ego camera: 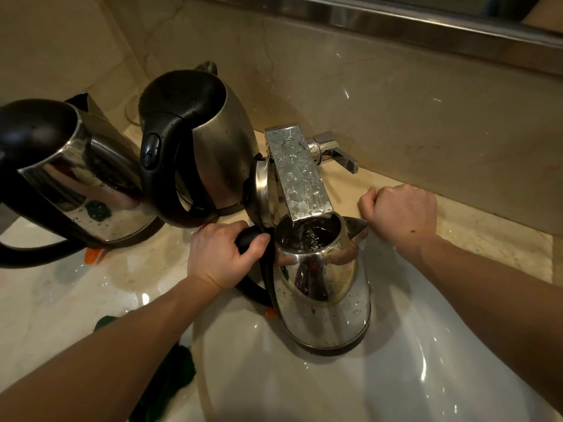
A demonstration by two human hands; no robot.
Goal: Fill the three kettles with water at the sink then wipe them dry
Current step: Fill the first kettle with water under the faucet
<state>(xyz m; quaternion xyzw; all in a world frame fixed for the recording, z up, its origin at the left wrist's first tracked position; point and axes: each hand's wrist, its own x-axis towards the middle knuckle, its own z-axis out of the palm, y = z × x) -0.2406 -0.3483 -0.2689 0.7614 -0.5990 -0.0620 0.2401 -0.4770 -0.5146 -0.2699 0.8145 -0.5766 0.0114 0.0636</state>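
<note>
My left grip (225,257) is closed around the black handle (248,239) of the steel kettle (323,287). The kettle stands upright in the white sink (335,385), directly beside this grip on its right. Its lid (262,190) is tipped open just above my knuckles, and the flat tap spout (298,175) ends over the open mouth. I see water inside with bubbles on the surface, so I judge the filling step is in hand for this kettle.

My right grip (402,214) is closed in a fist and I see nothing in it. It rests on the bench (487,239) at the sink edge, just beside the kettle's spout. The tap lever (335,150) is behind this grip, toward the wall.

Two other kettles stand on the bench to the left of my left grip: the brushed kettle (219,132) near, the shiny kettle (91,184) further. Both carry drops; if they hold water I cannot tell.

For the next move I think the right grip must reach back to the lever and close the water before it overflows. Then the left must lift the heavy kettle straight, without hitting the spout. The dark green cloth (179,373) lies below my left forearm, ready for wiping.
</note>
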